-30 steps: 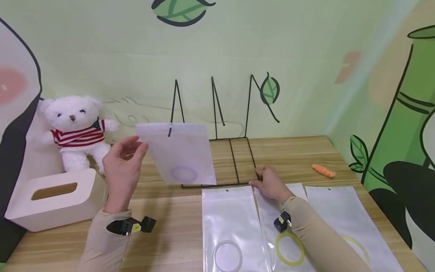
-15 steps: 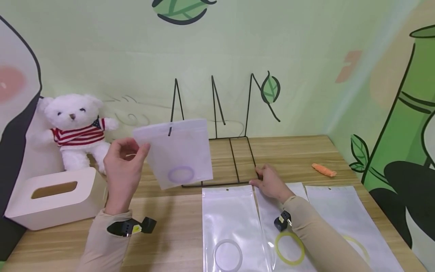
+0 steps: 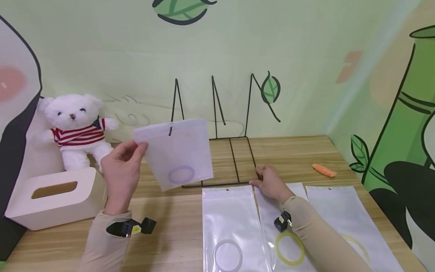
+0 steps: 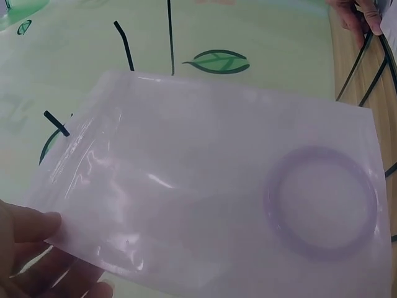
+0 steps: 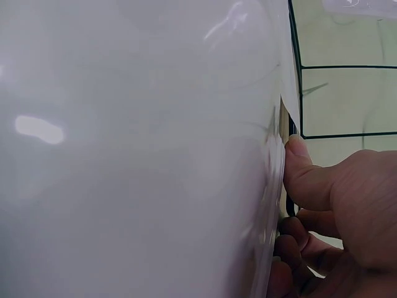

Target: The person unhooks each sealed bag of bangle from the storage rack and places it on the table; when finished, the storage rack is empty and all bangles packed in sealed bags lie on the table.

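A translucent zip bag (image 3: pixel 180 151) with a purple ring inside hangs from the left hook of a black wire rack (image 3: pixel 234 162); the hook's end pokes through its top. My left hand (image 3: pixel 120 173) pinches the bag's upper left edge between thumb and fingers, and the bag hangs slightly turned. In the left wrist view, the thumb (image 4: pixel 31 226) lies on the bag's near corner. My right hand (image 3: pixel 272 183) grips the front right corner of the rack's base. In the right wrist view, its thumb and curled fingers (image 5: pixel 310 180) are round the wire, beside a bag's edge.
Three similar bags lie in front of the rack: one with a pale ring (image 3: pixel 227 211), one with a yellow ring under my right forearm, and another bag (image 3: pixel 333 204) at right. A tissue box (image 3: pixel 61 207), a teddy bear (image 3: pixel 74 121) and a small orange item (image 3: pixel 324 170) stand around.
My left hand has closed its fingers onto the bag's edge. The bag has turned, its left side lower and its right side higher. My right hand stays on the rack.
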Demonstrator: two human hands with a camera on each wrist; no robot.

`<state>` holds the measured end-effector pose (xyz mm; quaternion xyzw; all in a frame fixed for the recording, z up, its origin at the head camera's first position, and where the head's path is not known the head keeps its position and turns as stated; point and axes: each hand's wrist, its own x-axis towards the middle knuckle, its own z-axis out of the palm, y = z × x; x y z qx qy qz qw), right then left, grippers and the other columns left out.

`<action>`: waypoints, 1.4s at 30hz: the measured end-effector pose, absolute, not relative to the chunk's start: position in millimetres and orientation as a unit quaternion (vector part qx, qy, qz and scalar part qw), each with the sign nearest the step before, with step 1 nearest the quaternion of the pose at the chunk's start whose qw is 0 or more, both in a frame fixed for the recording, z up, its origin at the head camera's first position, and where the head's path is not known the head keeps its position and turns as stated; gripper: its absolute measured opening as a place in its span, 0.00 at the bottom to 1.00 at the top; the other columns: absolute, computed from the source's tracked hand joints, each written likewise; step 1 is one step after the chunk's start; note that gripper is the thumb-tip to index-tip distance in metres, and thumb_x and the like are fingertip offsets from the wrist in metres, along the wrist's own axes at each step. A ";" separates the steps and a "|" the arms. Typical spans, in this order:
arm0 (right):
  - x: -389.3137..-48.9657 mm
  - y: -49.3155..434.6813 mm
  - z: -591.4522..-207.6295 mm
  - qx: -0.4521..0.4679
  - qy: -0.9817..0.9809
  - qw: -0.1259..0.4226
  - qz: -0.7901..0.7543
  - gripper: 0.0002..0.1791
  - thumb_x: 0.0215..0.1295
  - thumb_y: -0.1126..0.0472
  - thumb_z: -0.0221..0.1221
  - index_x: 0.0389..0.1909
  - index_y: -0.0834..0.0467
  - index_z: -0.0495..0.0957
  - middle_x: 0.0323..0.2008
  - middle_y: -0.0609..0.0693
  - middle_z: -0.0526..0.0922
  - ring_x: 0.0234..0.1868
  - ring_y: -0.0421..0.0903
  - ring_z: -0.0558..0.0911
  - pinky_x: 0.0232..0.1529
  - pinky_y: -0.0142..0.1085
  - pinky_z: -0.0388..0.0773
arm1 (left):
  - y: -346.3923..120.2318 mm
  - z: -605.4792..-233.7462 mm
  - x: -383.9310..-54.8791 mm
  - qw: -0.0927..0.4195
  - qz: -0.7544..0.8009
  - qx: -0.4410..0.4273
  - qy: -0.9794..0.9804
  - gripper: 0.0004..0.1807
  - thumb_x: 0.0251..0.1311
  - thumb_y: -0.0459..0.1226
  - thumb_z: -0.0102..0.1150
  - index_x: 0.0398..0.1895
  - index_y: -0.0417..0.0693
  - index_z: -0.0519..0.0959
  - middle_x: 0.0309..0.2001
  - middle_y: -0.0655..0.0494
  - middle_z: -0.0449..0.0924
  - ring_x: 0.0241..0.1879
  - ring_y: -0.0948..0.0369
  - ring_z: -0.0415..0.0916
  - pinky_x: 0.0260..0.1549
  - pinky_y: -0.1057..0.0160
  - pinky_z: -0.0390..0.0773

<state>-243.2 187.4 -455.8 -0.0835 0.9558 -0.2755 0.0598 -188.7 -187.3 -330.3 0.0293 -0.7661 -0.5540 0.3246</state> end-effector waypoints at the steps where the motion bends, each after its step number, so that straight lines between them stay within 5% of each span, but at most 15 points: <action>1: -242.9 187.5 -455.4 -0.086 0.956 0.059 -0.274 0.36 0.63 0.56 0.64 0.64 0.73 0.63 0.38 0.57 0.71 0.37 0.49 0.67 0.38 0.40 0.66 | -187.5 -330.3 -188.7 0.328 -0.556 0.026 -0.763 0.13 0.59 0.38 0.67 0.41 0.38 0.85 0.32 0.60 0.83 0.31 0.67 0.78 0.32 0.73 0.75; 16: -242.4 187.7 -459.1 -0.108 0.957 0.047 -0.264 0.36 0.63 0.55 0.64 0.63 0.75 0.64 0.40 0.60 0.72 0.38 0.50 0.68 0.43 0.43 0.68 | -188.4 -327.3 -185.7 0.348 -0.586 -0.011 -0.732 0.09 0.60 0.32 0.64 0.35 0.31 0.80 0.25 0.71 0.81 0.25 0.69 0.79 0.28 0.73 0.76; 42: -242.5 188.8 -457.5 -0.108 0.956 0.053 -0.266 0.36 0.64 0.55 0.63 0.63 0.76 0.63 0.41 0.60 0.72 0.39 0.51 0.68 0.44 0.44 0.68 | -186.4 -318.4 -171.2 0.344 -0.599 -0.032 -0.723 0.09 0.59 0.30 0.64 0.36 0.29 0.80 0.25 0.64 0.83 0.23 0.67 0.76 0.23 0.72 0.71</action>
